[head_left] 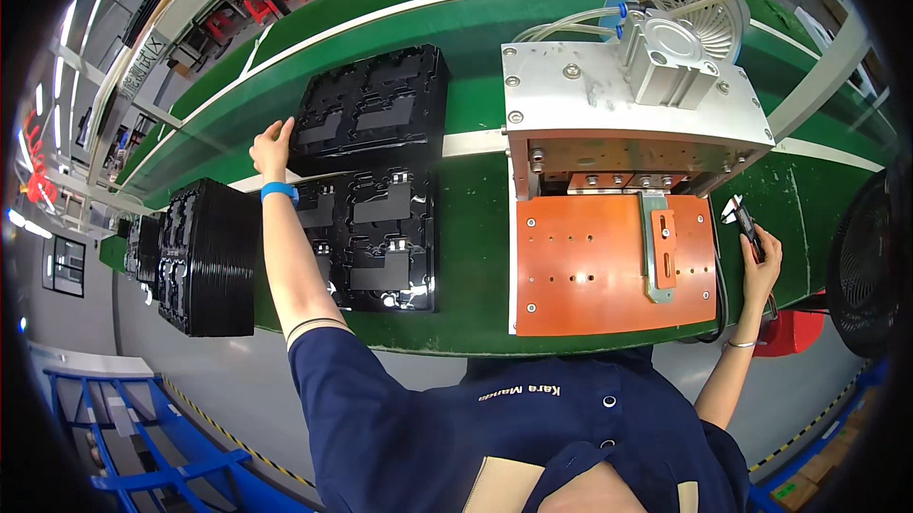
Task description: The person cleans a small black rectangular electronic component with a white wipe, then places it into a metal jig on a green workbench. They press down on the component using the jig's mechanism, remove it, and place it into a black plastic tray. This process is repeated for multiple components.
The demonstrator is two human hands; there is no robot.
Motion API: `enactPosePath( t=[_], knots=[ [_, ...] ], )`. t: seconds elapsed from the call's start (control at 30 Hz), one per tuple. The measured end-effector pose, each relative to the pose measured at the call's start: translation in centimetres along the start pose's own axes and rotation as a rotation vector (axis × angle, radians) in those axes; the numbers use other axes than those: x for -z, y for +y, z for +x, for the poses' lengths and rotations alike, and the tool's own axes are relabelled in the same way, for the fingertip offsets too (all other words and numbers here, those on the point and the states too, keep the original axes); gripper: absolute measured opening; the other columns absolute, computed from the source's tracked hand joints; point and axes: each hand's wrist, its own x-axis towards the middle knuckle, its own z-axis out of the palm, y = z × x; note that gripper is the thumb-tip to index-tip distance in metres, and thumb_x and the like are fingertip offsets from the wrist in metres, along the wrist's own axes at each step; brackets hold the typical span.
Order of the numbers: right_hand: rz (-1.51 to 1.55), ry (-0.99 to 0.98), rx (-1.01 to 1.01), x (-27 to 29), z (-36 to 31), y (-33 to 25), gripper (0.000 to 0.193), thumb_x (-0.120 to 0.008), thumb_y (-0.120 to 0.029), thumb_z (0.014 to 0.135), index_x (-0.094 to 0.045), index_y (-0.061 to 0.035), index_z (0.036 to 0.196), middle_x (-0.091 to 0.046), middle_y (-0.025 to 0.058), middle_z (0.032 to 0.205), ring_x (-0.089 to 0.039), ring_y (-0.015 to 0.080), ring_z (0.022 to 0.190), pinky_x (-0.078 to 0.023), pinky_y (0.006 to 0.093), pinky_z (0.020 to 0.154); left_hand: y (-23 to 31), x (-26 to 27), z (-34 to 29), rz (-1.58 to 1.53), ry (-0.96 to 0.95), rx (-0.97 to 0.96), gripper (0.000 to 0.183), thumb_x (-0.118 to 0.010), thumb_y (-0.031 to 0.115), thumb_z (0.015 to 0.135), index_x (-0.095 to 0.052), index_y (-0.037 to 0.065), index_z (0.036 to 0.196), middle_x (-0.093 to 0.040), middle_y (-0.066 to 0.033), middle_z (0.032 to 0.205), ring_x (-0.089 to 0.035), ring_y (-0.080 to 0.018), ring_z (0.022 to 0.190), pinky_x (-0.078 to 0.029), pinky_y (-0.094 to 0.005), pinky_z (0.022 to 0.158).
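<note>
My right hand [762,268], beyond the press's right side, is closed around a caliper [746,225]; its metal jaws point away from me. At the left, my left hand [272,146] is beside the left edge of a stack of black plastic trays [371,114]. Its fingers are bent together, and whatever is between them is too small to make out. Nearer me, partly behind my left forearm, lies another black tray [385,237] with small metallic parts in its pockets. Between my arms stands a silver pneumatic press [609,114] with an orange base plate [609,294].
A metal bar with an orange block [663,247] is fixed on the base plate. Tall stacked black trays [204,256] stand at the far left. A white fan [709,9] is behind the press, a black fan [865,256] at the right. The green bench [466,323] ends near my body.
</note>
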Motion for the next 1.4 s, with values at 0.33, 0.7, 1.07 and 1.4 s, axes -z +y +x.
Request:
enactPosePath(
  t=[0.33, 0.7, 1.07, 1.4],
  knots=[
    [-0.031, -0.036, 0.027, -0.5, 0.3, 1.0, 0.032, -0.072, -0.021, 0.082, -0.067, -0.0074, 0.110, -0.061, 0.0093, 0.103, -0.058, 0.0231, 0.098, -0.045, 0.0329, 0.088, -0.5, -0.6, -4.1, -0.195, 0.169, -0.491, 0.037, -0.053, 0.041, 0.092, -0.067, 0.013, 0.111, -0.060, -0.0125, 0.121, -0.049, -0.0319, 0.116, -0.035, -0.0442, 0.100],
    [-0.036, -0.011, 0.038, 0.1, 0.1, 0.8, 0.031, -0.074, -0.019, 0.080, -0.069, -0.0071, 0.108, -0.063, 0.0094, 0.100, -0.059, 0.0232, 0.097, -0.046, 0.0329, 0.087, 0.3, 5.7, -15.4, -0.020, -0.064, -0.652, 0.035, -0.073, 0.032, 0.077, -0.055, 0.004, 0.065, -0.054, -0.0066, 0.069, -0.049, -0.0262, 0.071, -0.039, -0.0389, 0.065],
    [0.117, 0.234, -0.206, 0.9, -1.2, -3.7, 0.043, -0.075, -0.022, 0.081, -0.063, -0.0161, 0.122, -0.049, 0.0066, 0.123, -0.052, 0.0125, 0.088, -0.046, 0.0257, 0.076, 3.1, 7.5, -16.4, -0.246, -0.074, -0.299, 0.049, -0.062, 0.032, 0.091, -0.048, -0.007, 0.064, -0.029, -0.0058, 0.050, -0.024, -0.0102, 0.052, -0.023, -0.0344, 0.046],
    [0.287, -0.156, 0.455, 5.8, -0.6, -20.4, 0.016, -0.070, -0.002, 0.071, -0.069, -0.0038, 0.087, -0.067, 0.0079, 0.088, -0.059, 0.0239, 0.085, -0.044, 0.0339, 0.080, 24.9, 11.2, -36.0, -0.562, -0.327, -0.843, 0.031, -0.080, 0.021, 0.068, -0.055, 0.004, 0.062, -0.054, -0.0080, 0.062, -0.052, -0.0266, 0.060, -0.038, -0.0366, 0.059]
  ],
)
